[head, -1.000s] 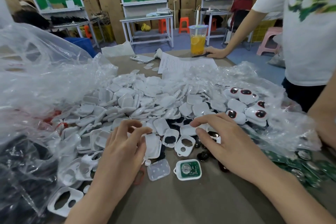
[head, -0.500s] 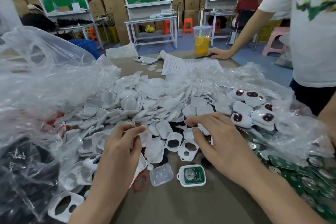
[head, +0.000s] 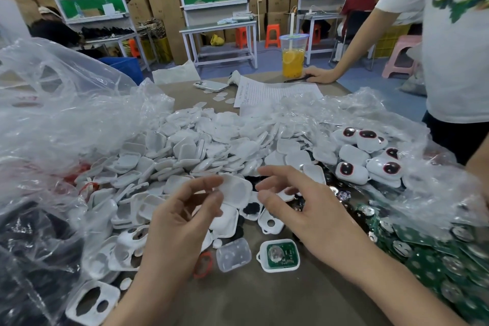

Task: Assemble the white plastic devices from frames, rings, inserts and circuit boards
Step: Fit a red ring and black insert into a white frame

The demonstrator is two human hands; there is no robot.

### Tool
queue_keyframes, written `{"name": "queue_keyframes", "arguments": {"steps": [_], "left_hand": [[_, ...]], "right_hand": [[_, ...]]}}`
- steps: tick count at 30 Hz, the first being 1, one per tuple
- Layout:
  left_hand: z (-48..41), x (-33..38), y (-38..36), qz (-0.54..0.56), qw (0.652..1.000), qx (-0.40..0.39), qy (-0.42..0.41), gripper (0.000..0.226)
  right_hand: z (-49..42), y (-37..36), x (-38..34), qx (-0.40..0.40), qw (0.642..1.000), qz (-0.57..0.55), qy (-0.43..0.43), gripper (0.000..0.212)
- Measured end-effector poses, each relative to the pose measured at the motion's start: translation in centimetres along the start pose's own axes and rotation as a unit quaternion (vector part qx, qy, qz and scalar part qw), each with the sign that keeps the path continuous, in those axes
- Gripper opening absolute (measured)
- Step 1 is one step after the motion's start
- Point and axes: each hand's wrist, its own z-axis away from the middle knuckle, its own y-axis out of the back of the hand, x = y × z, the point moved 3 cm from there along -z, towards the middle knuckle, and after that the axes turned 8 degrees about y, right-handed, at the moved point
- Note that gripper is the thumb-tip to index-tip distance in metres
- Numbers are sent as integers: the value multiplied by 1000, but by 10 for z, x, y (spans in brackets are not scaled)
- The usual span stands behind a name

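Note:
My left hand (head: 182,222) is lifted over the pile and pinches the left edge of a white plastic cover (head: 236,189) between index finger and thumb. My right hand (head: 304,209) hovers just right of that cover with fingers spread and relaxed, holding nothing I can make out. Below the hands, on the brown table, lie a white frame with a green circuit board in it (head: 279,255), a clear insert (head: 233,254) and a red ring (head: 202,265). A white frame with two holes (head: 92,302) lies at the lower left.
A big pile of white covers (head: 198,148) fills the table's middle. Finished devices (head: 370,159) sit in plastic at right, loose green circuit boards (head: 436,262) at lower right, crumpled bags (head: 53,114) at left. Beyond are a paper (head: 275,92), phone (head: 210,85), drink cup (head: 292,58) and a standing person (head: 455,47).
Both hands have risen off the pile. My left hand now pinches a white cover it picked out; my right hand has drawn in beside it.

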Motion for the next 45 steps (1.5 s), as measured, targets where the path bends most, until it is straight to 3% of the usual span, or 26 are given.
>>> {"name": "queue_keyframes", "arguments": {"steps": [8, 11, 14, 18, 28, 32, 36, 41, 45], "left_hand": [[2, -5, -7, -38, 999, -12, -17, 16], [-5, -10, 1, -81, 995, 40, -34, 16], [-11, -9, 11, -197, 969, 97, -116, 23], [-14, -8, 15, -329, 919, 123, -177, 20], [-4, -5, 8, -419, 871, 131, -222, 21], [-4, -5, 6, -422, 870, 129, -221, 20], [-4, -9, 5, -417, 866, 129, -244, 20], [-4, -7, 4, -408, 870, 112, -253, 38], [-1, -2, 5, -425, 847, 141, -285, 34]], "right_hand": [[0, 0, 3, -21, 999, -8, -34, 23], [-1, 7, 9, -8, 992, 128, -21, 27], [-2, 17, 18, 0, 951, 309, -35, 36], [3, 21, 31, -42, 914, 393, -96, 45], [0, 13, 25, -103, 924, 366, -50, 60], [1, 21, 28, -43, 920, 384, -72, 46], [4, 20, 34, -55, 916, 390, -77, 43], [1, 21, 36, -47, 927, 367, -71, 39], [-3, 25, 28, 15, 938, 343, -47, 16]]}}
